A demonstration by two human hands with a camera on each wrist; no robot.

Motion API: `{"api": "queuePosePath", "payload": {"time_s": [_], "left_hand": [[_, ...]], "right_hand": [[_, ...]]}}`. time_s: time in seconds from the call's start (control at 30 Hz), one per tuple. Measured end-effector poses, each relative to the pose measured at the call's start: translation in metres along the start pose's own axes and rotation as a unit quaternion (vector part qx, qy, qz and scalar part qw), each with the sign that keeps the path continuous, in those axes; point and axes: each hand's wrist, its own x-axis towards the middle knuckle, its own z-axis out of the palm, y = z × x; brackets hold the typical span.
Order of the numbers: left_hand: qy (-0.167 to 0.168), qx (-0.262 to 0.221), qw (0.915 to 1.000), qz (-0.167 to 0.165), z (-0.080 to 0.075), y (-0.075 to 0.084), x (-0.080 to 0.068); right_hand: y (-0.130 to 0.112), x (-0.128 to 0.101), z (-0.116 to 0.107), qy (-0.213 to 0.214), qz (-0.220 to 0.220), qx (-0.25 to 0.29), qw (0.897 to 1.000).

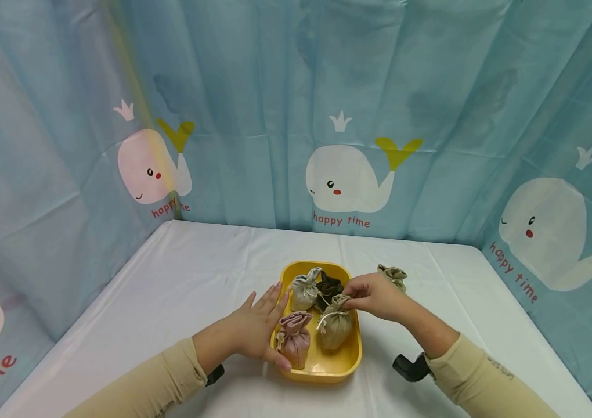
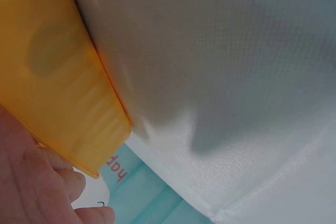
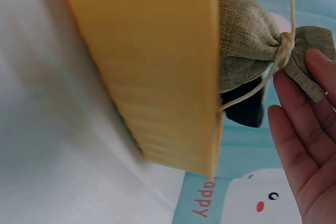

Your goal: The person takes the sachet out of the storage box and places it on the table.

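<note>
Inside tray, upright pouch (neck skyward)

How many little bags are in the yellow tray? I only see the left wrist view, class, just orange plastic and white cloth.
Observer: Four sit in the yellow tray: a cream bag, a dark bag, a pink bag and a tan bag.
Operator: Any outside it?
Observer: One, an olive bag, lies on the table behind the right hand.
Operator: What is that hand doing?
Observer: It pinches the tan bag's gathered top.
Operator: And the left hand?
Observer: The left hand rests against the tray's left side, fingers straight.
</note>
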Motion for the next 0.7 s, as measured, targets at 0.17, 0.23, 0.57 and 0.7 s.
{"api": "queuePosePath", "payload": {"time_s": [0.17,0.23,0.57,0.7], "left_hand": [[-0.002,0.009,1.0,-0.001,-0.001,0.0,0.0],[-0.002,0.009,1.0,-0.001,-0.001,0.0,0.0],[-0.001,0.01,0.9999,0.003,-0.004,0.001,-0.001],[0.002,0.011,0.9999,0.005,-0.003,0.001,-0.001]], "right_hand": [[-0.01,-0.003,-0.009,0.019,0.018,0.021,0.999],[-0.012,-0.004,-0.012,0.027,0.023,0.026,0.999],[-0.024,-0.007,-0.026,0.067,0.021,0.032,0.997],[-0.026,-0.007,-0.031,0.091,0.018,0.014,0.996]]}}
